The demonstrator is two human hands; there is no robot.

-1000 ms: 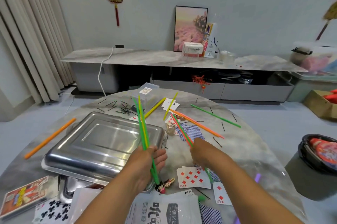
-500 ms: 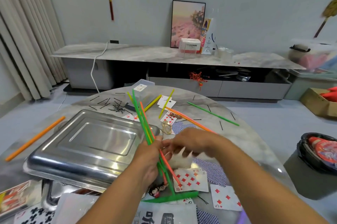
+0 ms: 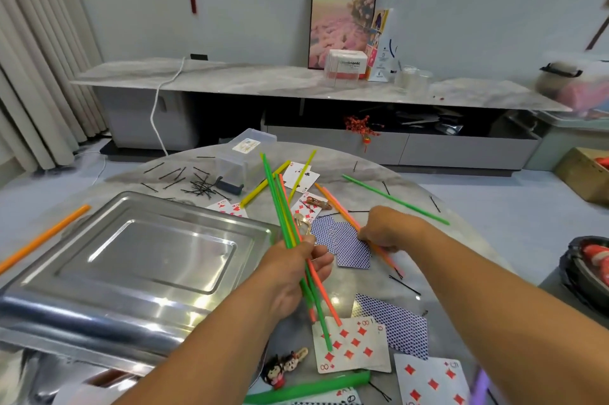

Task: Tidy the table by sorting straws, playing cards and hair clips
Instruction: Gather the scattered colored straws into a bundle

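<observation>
1. Straw bundle [image 3: 286,206]: thin green, yellow and orange-pink straws, gripped at mid-length by the left hand [image 3: 293,276], whose fingers curl round them above the round marble table [image 3: 468,239].
2. Long axis of the bundle: steeply tilted, upper ends pointing away toward the clear plastic box [image 3: 245,154], lower ends fanning out over the 8 of diamonds card [image 3: 351,347].
3. Right hand [image 3: 389,228]: fingers curled down onto an orange straw pair [image 3: 339,206] lying diagonally across blue-backed cards [image 3: 342,241]; whether the straws are pinched cannot be told.
4. Loose straws: 1 long green straw [image 3: 395,200] lies far right, 1 orange straw [image 3: 43,238] near the left edge, 1 thick green straw [image 3: 309,388] at the near edge.
5. Steel tray lid [image 3: 131,256]: fills the table's left half, just beside the left hand.
6. Black hairpins [image 3: 197,187]: piled behind the lid; a cartoon hair clip [image 3: 285,366] lies near the 8 card.
7. Open surface: bare marble shows between the 2 forearms and along the far right rim.
</observation>
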